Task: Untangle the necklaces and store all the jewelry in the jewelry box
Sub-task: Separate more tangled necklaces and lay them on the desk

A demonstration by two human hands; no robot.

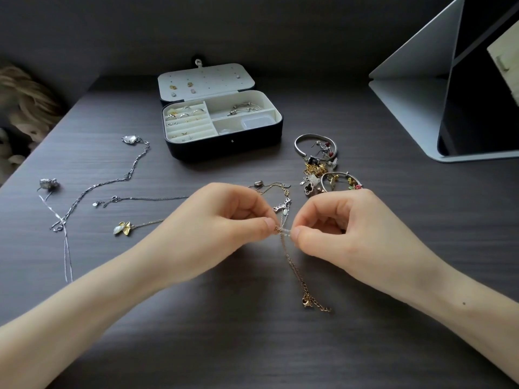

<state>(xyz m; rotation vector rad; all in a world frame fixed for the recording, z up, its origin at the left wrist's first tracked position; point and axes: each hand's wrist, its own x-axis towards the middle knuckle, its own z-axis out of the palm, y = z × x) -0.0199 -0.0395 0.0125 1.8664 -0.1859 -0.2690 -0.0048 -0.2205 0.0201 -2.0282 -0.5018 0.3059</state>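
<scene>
My left hand (224, 220) and my right hand (345, 228) pinch a knot of thin tangled necklaces (282, 230) between thumb and forefinger, just above the dark table. A gold chain with a clasp (307, 300) hangs down from the knot toward me. A silver antler pendant (283, 206) sits just behind the knot. The open dark jewelry box (224, 144) stands further back, with rings, small earrings and a bangle in its cream compartments. Its lid (206, 80) holds stud earrings.
Left of my hands lie a long silver chain (112, 181), a thin silver necklace (140, 198), a gold leaf pendant (123, 228) and a silver nugget pendant (48, 184). A pile of bangles, charms and earrings (323, 169) lies right of the box. A folded tablet stand (421, 88) occupies the far right.
</scene>
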